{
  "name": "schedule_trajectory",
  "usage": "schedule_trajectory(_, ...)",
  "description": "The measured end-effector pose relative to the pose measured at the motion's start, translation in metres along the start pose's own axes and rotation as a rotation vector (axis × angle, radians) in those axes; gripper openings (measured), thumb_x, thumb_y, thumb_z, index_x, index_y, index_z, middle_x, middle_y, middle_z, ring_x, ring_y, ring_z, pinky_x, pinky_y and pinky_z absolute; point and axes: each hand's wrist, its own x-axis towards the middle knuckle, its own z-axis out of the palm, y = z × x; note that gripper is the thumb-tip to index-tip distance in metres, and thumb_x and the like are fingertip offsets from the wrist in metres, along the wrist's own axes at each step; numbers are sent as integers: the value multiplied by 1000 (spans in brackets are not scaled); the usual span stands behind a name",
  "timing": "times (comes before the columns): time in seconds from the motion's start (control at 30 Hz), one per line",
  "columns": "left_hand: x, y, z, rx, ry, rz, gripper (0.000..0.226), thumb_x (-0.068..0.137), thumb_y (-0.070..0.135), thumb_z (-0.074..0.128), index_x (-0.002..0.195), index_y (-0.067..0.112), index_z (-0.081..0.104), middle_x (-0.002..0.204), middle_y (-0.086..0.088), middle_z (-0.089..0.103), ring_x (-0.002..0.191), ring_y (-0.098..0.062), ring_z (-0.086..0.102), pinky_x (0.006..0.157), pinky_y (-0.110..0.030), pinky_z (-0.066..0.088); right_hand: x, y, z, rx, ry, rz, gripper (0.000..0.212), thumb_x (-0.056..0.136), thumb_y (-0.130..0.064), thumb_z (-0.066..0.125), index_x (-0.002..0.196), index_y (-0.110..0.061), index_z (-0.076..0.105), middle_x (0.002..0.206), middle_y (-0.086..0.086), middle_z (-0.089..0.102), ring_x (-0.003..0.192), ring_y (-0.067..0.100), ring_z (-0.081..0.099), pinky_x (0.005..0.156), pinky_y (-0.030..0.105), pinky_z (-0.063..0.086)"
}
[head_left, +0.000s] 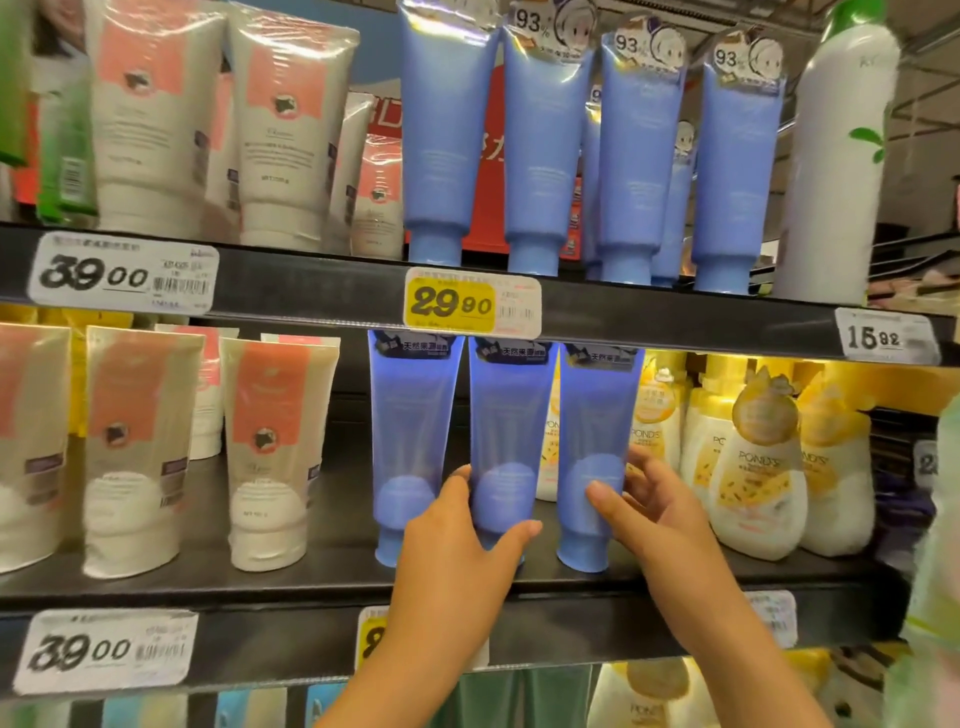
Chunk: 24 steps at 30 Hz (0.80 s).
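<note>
Three blue tubes stand cap-down in a row on the middle shelf (311, 582). My left hand (457, 540) grips the middle blue tube (506, 415) near its cap, thumb on its right side and fingers on its left. My right hand (649, 509) grips the right blue tube (597, 415), thumb across its front and fingers behind it. The left blue tube (410, 415) stands untouched beside my left hand.
White and pink tubes (270, 441) fill the shelf to the left. Yellow and white pump bottles (758, 478) stand close on the right. More blue tubes (441, 130) line the upper shelf. Price labels (470, 306) hang on the shelf edges.
</note>
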Motion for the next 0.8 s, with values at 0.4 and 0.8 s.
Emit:
schedule_trajectory(0.4,-5,11,6,53,82,-40,41,72,38,76,99,33,46,80,11,62,87,-21,66,77,-38,54,-1,10,0,-266,36,-8,64,59,-43,77,114,-26,49,105,-13,63,92,1,63,69,18,52)
schedule_trajectory(0.8,-9,13,-6,-87,23,-83,33,66,26,81,75,33,50,75,17,65,71,-2,65,66,-21,53,2,11,1,-326,59,-23,51,76,-26,74,116,-29,43,109,-19,56,96,0,59,69,17,51)
